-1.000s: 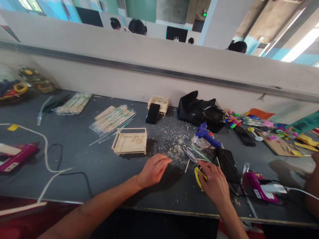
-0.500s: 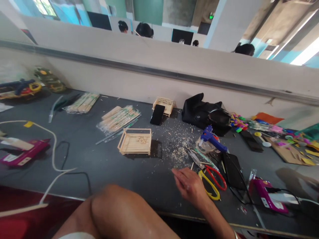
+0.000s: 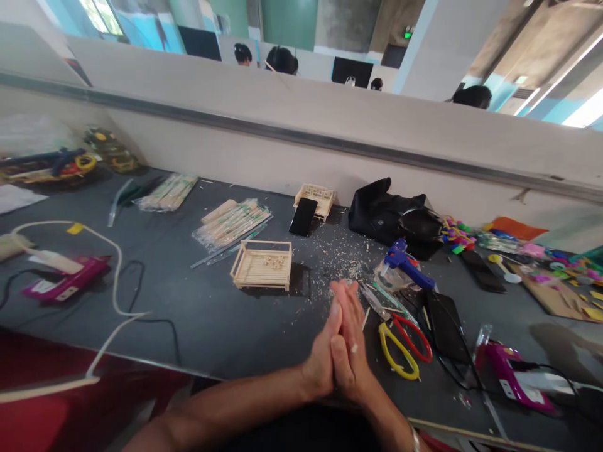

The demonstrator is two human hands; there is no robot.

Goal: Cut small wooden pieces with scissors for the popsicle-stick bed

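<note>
My left hand [image 3: 321, 359] and my right hand [image 3: 352, 342] are pressed palm to palm above the table's front part, their fingers stretched out and pointing away from me. No object shows between them, though the palms are hidden. A small white bit clings to my right hand. Left of the hands stands a small frame of thin wooden sticks [image 3: 259, 269], with small wooden pieces on its slatted base. Wood crumbs [image 3: 336, 260] lie just beyond my fingertips. Pliers with one red and one yellow handle [image 3: 399, 351] lie close to the right of my right hand.
A blue glue gun [image 3: 409, 266] rests on a clear dish near a black bag [image 3: 393, 215]. Farther back, a phone [image 3: 304, 216] leans on another small wooden piece [image 3: 323, 198]. Bagged sticks [image 3: 233, 226] lie left; cables and magenta power strips [image 3: 70, 279] flank the work area.
My left hand has come from the near left to meet my right hand. The right hand has turned and its fingers now point forward. The view has shifted slightly.
</note>
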